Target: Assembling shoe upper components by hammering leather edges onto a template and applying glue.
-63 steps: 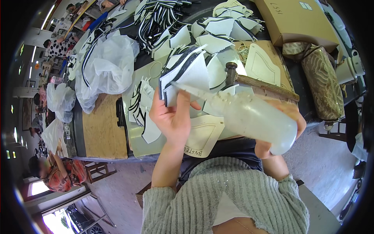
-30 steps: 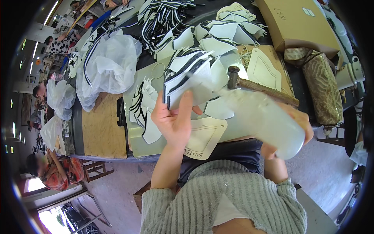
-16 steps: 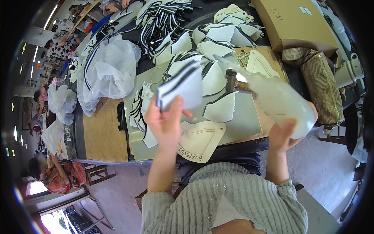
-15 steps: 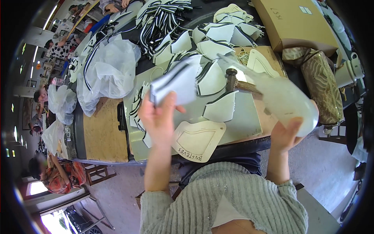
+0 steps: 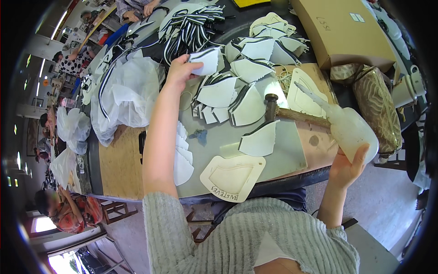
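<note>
My left hand (image 5: 180, 73) is closed around the near edge of a white cut piece (image 5: 206, 62) with a dark-and-white edge, held above the far part of the table. My right hand (image 5: 345, 170) grips the rounded base of a translucent squeeze bottle (image 5: 357, 132), its thin nozzle pointing to the far left. Under that nozzle lies a hammer (image 5: 303, 117) with a wooden handle. Similar white pieces (image 5: 251, 104) with black edges lie in overlapping stacks on the grey board (image 5: 219, 137). A single piece (image 5: 258, 139) lies apart, near the hammer head.
A cream template (image 5: 232, 176) lies at the board's near edge, another (image 5: 303, 93) beyond the hammer. White plastic bags (image 5: 125, 91) lie left, bundled striped strips (image 5: 191, 25) at the back. A cardboard box (image 5: 342, 32) and patterned pouch (image 5: 376, 109) stand right. Other people work farther off.
My left hand has carried the white piece away from me, toward the far stacks. My right hand with the squeeze bottle has shifted slightly right and nearer, drawing the nozzle back from the stacks.
</note>
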`<state>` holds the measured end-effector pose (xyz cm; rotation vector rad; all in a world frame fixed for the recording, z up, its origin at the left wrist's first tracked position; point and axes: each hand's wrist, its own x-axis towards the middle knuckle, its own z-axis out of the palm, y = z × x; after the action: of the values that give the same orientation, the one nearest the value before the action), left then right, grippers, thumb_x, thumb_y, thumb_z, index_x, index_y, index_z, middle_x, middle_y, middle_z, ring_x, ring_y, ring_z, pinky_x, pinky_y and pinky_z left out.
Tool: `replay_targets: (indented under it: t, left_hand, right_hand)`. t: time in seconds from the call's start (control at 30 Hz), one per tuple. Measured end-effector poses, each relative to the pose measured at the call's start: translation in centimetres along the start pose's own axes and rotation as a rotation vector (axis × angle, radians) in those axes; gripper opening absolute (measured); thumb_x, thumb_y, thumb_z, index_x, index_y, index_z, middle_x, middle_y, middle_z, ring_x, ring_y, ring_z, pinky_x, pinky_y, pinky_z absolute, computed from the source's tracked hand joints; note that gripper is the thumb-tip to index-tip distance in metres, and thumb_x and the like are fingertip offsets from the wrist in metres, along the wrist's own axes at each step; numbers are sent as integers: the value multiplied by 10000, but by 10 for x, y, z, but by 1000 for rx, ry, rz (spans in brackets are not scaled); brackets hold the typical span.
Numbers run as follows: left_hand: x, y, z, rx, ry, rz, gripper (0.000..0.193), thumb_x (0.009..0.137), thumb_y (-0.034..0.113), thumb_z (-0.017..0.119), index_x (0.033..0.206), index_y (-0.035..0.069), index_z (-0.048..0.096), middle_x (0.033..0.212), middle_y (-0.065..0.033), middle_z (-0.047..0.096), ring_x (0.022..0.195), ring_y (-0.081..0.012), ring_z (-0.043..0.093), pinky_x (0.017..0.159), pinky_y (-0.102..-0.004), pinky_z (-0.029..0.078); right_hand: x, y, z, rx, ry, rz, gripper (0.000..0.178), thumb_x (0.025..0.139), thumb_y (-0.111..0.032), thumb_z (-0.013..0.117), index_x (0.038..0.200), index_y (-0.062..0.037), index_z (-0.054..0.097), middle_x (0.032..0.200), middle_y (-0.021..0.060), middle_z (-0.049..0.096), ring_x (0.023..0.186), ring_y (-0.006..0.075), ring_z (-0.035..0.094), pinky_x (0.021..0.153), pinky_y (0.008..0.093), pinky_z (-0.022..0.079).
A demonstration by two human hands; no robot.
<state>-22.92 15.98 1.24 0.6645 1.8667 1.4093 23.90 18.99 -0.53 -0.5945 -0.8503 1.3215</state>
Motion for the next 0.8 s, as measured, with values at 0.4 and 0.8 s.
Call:
replay_targets:
  t: [0.4, 0.8]
  left_hand:
    - [-5, -4, -2, 1188, 228, 213, 609, 625, 350, 797, 1128, 66, 601, 1084, -191, 639, 1021, -346, 626, 861, -411, 508]
    - [-199, 10, 90, 762, -387, 487, 397, 724, 155, 765, 1063, 51, 586, 912, -86, 630, 874, -223, 598, 771, -332, 483]
  right_hand:
    - [3, 5, 0, -14, 12, 22, 504, 992, -357, 501, 1325, 19, 459, 1305, 157, 550, 1200, 272, 547, 1023, 420, 432]
    - [-9, 0, 25, 17, 113, 104, 540, 986, -394, 487, 1354, -1, 432, 1329, 155, 532, 1225, 285, 531, 1022, 442, 435]
